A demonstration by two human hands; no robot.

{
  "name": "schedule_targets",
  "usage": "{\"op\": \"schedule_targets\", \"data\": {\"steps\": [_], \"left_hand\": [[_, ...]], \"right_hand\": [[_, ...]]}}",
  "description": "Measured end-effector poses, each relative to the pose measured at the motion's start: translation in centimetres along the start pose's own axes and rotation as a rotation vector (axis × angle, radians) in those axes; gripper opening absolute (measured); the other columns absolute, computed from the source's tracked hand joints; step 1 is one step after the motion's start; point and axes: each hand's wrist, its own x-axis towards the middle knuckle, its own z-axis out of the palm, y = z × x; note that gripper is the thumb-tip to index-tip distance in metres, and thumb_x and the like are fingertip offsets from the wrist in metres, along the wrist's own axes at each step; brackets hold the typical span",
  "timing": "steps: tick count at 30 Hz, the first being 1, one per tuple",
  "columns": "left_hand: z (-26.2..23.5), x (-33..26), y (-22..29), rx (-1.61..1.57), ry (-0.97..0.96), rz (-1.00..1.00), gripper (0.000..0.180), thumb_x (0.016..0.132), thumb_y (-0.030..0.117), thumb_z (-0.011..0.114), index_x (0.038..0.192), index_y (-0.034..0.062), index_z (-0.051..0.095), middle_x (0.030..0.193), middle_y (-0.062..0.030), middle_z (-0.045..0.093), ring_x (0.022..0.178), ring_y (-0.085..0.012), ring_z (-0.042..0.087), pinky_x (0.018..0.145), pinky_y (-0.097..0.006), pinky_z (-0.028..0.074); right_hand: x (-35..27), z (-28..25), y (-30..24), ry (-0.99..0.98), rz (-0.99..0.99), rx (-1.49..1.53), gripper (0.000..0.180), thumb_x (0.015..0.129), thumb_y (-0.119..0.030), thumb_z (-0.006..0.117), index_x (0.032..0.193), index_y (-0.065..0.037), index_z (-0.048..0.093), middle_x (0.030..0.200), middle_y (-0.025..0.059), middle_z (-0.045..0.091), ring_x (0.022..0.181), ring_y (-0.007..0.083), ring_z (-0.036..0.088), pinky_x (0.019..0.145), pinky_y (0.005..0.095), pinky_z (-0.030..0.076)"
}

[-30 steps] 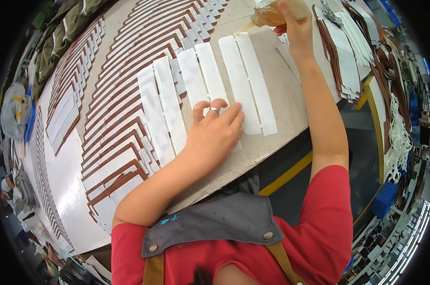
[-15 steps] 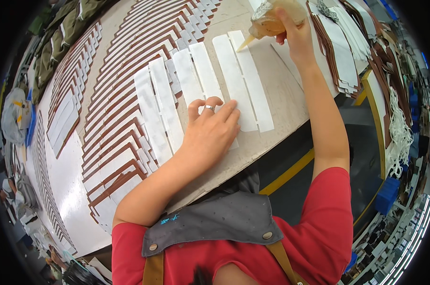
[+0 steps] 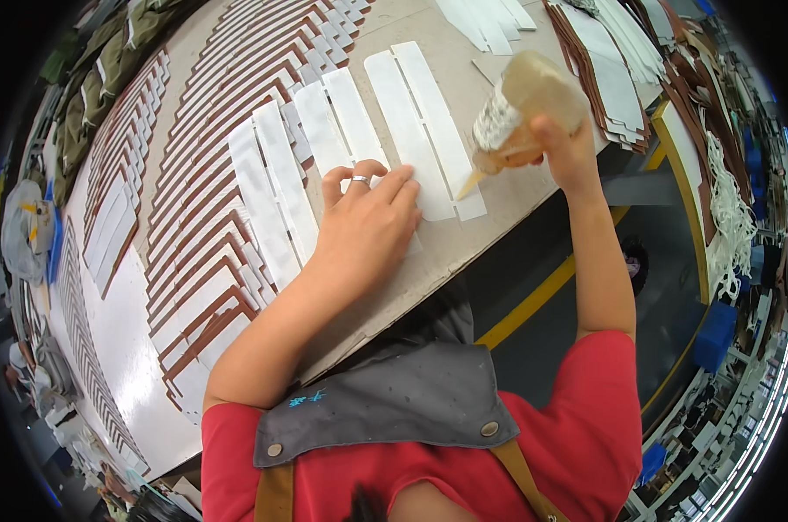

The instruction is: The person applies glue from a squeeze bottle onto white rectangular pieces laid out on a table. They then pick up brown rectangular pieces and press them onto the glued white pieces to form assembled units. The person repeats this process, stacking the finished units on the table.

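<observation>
My right hand (image 3: 570,157) is wrapped round a squeeze bottle (image 3: 540,91) of yellowish, translucent liquid. The bottle is tipped, its pointed nozzle (image 3: 469,184) down at the near end of the rightmost pair of white strips (image 3: 401,117). My left hand (image 3: 365,222), a ring on one finger, rests with bent, slightly parted fingers on the near part of the middle white strips (image 3: 322,122). Its fingertips reach the left edge of the rightmost pair. No object shows in it. Another pair of white strips (image 3: 253,187) lies to its left.
Long overlapping rows of brown-edged white pieces (image 3: 215,174) cover the left of the table (image 3: 533,196). More white pieces (image 3: 481,22) lie at the far edge. Stacked brown and white pieces (image 3: 604,83) and white cords (image 3: 729,200) are at the right. Olive cloth (image 3: 107,70) lies far left.
My right hand has brought the bottle nearer, its nozzle going from the far part to the near end of the rightmost strip. My left hand stays on the strips.
</observation>
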Motion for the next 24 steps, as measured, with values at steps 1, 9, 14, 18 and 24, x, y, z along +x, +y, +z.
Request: {"op": "schedule_targets", "data": {"steps": [1,9,14,18,24], "left_hand": [[0.0,0.0,0.0,0.004,0.004,0.003,0.027,0.078,0.016,0.065,0.104,0.0076,0.06,0.117,-0.0007,0.058,0.107,-0.0222,0.05,0.093,-0.044,0.028],[-0.1,0.1,0.0,-0.002,0.004,0.015,0.026,0.08,0.017,0.063,0.104,0.0075,0.06,0.118,-0.0006,0.057,0.106,-0.0229,0.05,0.093,-0.044,0.027],[0.0,-0.1,-0.2,-0.002,-0.001,0.008,0.026,0.08,0.017,0.063,0.104,0.0073,0.06,0.118,-0.0006,0.057,0.107,-0.0229,0.049,0.094,-0.044,0.027],[0.1,-0.1,-0.1,-0.002,-0.003,0.0,0.026,0.08,0.016,0.063,0.104,0.0075,0.06,0.118,-0.0004,0.058,0.106,-0.0223,0.05,0.094,-0.044,0.027],[0.4,0.0,-0.2,0.016,0.017,0.005,0.028,0.077,0.016,0.065,0.103,0.0077,0.061,0.117,-0.0001,0.058,0.105,-0.0213,0.051,0.093,-0.044,0.028]], "right_hand": [[-0.6,0.2,-0.2,0.008,-0.118,-0.017,0.061,0.073,-0.036,0.078,0.113,-0.002,0.049,0.095,0.0036,0.057,0.076,0.0087,0.055,0.06,0.022,0.047],[-4.6,-0.3,-1.0,-0.074,-0.535,-0.389,0.093,0.052,-0.035,0.091,0.122,0.0,0.042,0.111,0.0074,0.054,0.102,0.0147,0.053,0.087,0.0297,0.045],[-5.8,-1.2,-0.7,0.07,-0.444,-0.302,0.097,0.052,-0.04,0.091,0.124,0.001,0.04,0.113,0.0077,0.053,0.104,0.0155,0.053,0.088,0.0307,0.045],[-4.5,-2.5,-0.4,0.186,-0.47,-0.234,0.089,0.059,-0.043,0.086,0.123,0.0,0.041,0.112,0.0073,0.053,0.102,0.0151,0.052,0.087,0.0308,0.045],[3.8,0.3,-1.3,0.193,-0.424,-0.096,0.054,0.076,-0.037,0.075,0.108,-0.001,0.05,0.085,0.0031,0.058,0.064,0.0098,0.057,0.055,0.0224,0.047]]}}
